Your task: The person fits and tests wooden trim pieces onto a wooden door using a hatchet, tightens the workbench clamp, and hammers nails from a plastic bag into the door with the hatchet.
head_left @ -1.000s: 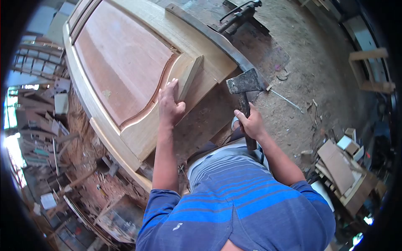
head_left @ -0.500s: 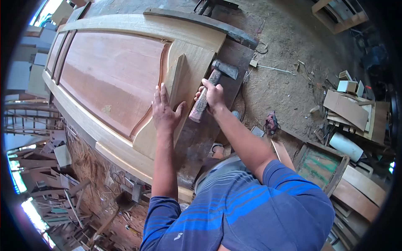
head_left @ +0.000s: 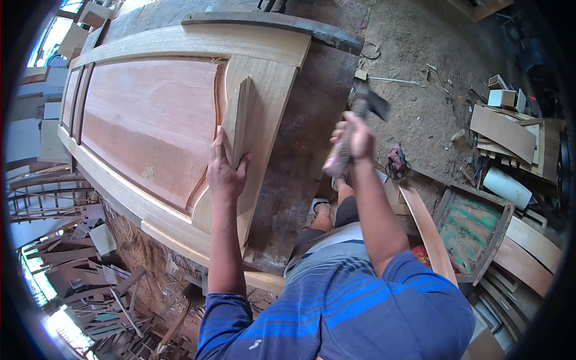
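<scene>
A panelled wooden door (head_left: 147,114) lies flat on a dark workbench (head_left: 312,108), its reddish panel framed by pale wood. On the door's near end rail rests a pale wooden block (head_left: 239,114), set lengthwise along the rail. My left hand (head_left: 225,174) holds the block's lower end, thumb on one side and fingers on the other. Out past the bench's right edge, my right hand (head_left: 358,141) grips a hammer (head_left: 337,161) by its worn handle. The dark hammer head is smeared by motion, and the hammer is apart from the block and door.
A dark wooden bar (head_left: 270,23) lies along the door's far edge. On the dusty floor to the right are a reddish tool with a cord (head_left: 396,161), a green-bottomed wooden frame (head_left: 471,234) and stacked board offcuts (head_left: 504,132). Scrap wood (head_left: 90,288) is heaped at lower left.
My right hand has swung the hammer rightward, away from the door and off the bench. My left hand has slid slightly down and taken hold of the block's lower end.
</scene>
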`<state>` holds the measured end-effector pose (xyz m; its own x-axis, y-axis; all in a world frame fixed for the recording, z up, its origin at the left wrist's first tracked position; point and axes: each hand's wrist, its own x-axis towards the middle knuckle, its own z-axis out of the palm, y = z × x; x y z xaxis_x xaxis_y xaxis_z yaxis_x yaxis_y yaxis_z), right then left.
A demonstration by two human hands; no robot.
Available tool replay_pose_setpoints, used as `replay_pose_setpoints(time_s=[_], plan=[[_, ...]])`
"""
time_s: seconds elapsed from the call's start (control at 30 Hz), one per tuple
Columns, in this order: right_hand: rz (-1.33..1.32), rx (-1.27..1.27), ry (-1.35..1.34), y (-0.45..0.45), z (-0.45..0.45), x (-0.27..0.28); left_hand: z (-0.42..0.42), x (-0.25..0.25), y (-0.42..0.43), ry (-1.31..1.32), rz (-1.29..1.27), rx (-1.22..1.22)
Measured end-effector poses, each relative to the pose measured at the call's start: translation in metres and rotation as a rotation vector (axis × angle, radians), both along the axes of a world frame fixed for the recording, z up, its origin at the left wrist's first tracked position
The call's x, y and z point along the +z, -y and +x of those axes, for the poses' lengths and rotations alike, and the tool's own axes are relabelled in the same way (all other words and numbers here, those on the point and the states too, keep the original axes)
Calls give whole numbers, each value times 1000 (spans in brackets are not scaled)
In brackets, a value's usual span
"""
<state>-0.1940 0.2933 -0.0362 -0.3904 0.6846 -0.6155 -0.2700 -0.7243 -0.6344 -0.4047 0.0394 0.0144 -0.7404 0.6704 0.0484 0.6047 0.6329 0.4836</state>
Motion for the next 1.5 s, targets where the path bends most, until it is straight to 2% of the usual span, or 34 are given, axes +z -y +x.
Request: replay_pose_setpoints(time_s=[0.1,0.17,0.2,0.23,0.27,0.37,0.43,0.47,0.5,0.57,0.8,0.9,1.03,1.2,1.33,1.4,1.5], plan=[[-63,-416,100,-25,34,5,0,-3,-2,-14,16,29],[-1,-686,164,-28,9,-11,1,3,-1,-6,-14,28],[3,-576,213,-6,-24,19,2,3,-4,-5,-20,32],[-114,-345,103,24,-58,32,1,1,-4,-20,3,25],[206,32,82,61,-84,18,-1,0,-3,-37,22,15],[-144,215,-76,54,-122,50,6,2,-5,19,-2,25],[-36,288,-30,42,-104,41,0,5,-4,13,5,45],[21,250,0,49,-103,35,1,2,-5,-6,29,27],[-34,183,-25,57,-107,29,1,0,-4,-28,47,10],[-96,183,-96,68,-116,23,-2,-2,-3,-40,59,11],[-10,206,-88,77,-118,13,3,-3,-2,-16,34,57],[-32,179,-98,74,-120,9,0,-8,0,-95,58,33],[-60,229,-89,73,-120,26,1,-5,-5,-16,25,69],[-20,235,-76,64,-122,16,5,-1,-6,47,-10,116],[0,250,-112,58,-117,16,2,-7,-3,-123,21,56],[49,288,-104,74,-109,12,2,-5,-5,-81,36,67],[-35,326,-92,138,-94,12,0,-7,0,-40,60,51]])
